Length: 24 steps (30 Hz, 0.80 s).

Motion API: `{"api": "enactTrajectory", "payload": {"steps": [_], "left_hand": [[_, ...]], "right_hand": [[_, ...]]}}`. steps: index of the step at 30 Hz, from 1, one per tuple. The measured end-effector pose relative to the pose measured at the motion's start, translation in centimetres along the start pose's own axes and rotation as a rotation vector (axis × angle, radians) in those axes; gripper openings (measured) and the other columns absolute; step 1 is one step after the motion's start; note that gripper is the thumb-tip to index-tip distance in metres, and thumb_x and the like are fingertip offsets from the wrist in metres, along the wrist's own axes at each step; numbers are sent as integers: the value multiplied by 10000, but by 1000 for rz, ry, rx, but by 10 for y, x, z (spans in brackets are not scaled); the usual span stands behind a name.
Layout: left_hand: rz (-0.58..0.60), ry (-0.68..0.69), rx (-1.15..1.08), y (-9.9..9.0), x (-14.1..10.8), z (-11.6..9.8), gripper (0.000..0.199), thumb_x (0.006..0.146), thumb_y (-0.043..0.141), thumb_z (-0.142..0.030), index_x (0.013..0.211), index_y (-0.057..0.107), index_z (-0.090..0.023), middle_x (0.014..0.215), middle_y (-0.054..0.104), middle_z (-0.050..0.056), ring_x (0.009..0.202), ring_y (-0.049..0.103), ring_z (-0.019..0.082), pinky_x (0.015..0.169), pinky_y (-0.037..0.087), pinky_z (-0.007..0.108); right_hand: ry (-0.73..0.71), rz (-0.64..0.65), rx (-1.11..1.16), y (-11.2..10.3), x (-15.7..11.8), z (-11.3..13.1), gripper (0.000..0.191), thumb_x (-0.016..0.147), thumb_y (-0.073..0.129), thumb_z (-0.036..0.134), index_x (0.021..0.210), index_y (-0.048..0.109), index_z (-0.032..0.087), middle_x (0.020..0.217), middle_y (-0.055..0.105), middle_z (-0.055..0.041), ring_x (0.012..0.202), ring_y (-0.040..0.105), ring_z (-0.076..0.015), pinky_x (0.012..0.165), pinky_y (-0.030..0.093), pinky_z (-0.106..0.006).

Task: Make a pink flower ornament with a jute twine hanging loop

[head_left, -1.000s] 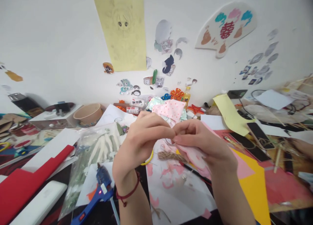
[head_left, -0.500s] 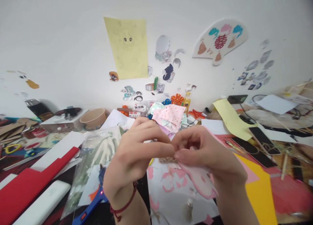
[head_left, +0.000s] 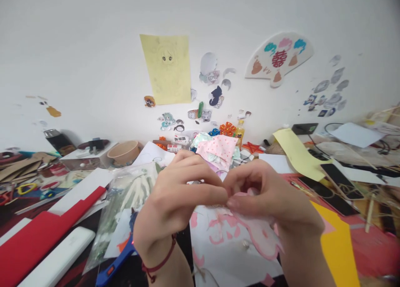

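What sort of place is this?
Most likely a craft workspace: there's a blue glue gun, pink scraps on white paper, and a painted fan shape on the wall.

- A dark-surfaced bench [head_left: 186,249], crowded along its length.
- Left side: a long stepped piece of red card [head_left: 31,245], with a white rounded rectangular block [head_left: 59,255] just beside it.
- Next along: a flat clear plastic bag [head_left: 103,233] and 1 blue plastic glue gun [head_left: 120,260].
- Middle: 1 white paper sheet [head_left: 228,262] bearing pink scraps [head_left: 215,235].
- Right: a deep-yellow sheet [head_left: 340,249].
- Back left: a beige round bowl [head_left: 123,153].
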<state>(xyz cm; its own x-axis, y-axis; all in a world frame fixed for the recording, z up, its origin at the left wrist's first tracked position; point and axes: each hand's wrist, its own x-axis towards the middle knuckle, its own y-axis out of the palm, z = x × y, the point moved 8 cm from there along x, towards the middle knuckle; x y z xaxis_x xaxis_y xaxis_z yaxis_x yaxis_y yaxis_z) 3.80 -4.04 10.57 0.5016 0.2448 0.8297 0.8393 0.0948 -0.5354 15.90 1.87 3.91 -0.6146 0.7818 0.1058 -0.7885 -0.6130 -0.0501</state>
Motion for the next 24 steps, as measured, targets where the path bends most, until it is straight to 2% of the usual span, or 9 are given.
{"api": "enactTrajectory", "payload": {"steps": [6, 11, 16, 21, 24], "left_hand": [[28, 1, 27, 1, 0, 1, 337, 1020, 378, -163, 853, 663, -228, 817, 729, 24, 715, 626, 167, 737, 415, 380], [21, -8, 4, 5, -1, 12, 337, 955, 394, -62, 838, 671, -215, 789, 720, 14, 738, 626, 158, 766, 428, 364], [0, 3, -81, 7, -3, 25, 301, 931, 456, -19, 855, 684, -201, 782, 724, 8, 749, 629, 141, 798, 443, 350], [-21, -19, -152, 12, -5, 41, 306, 905, 492, 43, 843, 688, -183, 776, 716, -9, 745, 619, 117, 803, 455, 332], [-39, -19, -179, 13, -6, 47, 270, 917, 536, 20, 826, 692, -180, 769, 715, -10, 744, 629, 111, 803, 474, 312]], "right_hand": [[-37, -31, -73, -1, 1, 7, 103, 638, 826, 114, 700, 753, 154, 517, 555, 34, 477, 420, -58, 428, 271, -183], [-56, -108, -18, -8, 2, 7, 124, 617, 827, 87, 684, 760, 166, 490, 517, 51, 442, 342, -33, 406, 196, -176], [-88, -140, -31, -12, 4, 7, 134, 627, 824, 71, 673, 759, 179, 491, 496, 56, 449, 328, -29, 418, 180, -184], [-85, -165, -66, -19, 9, 2, 123, 654, 850, 143, 665, 734, 184, 495, 422, 64, 459, 296, -39, 436, 167, -218], [-101, -170, -105, -21, 13, 0, 112, 725, 839, 232, 702, 736, 193, 515, 387, 64, 469, 299, -50, 449, 179, -234]]}}
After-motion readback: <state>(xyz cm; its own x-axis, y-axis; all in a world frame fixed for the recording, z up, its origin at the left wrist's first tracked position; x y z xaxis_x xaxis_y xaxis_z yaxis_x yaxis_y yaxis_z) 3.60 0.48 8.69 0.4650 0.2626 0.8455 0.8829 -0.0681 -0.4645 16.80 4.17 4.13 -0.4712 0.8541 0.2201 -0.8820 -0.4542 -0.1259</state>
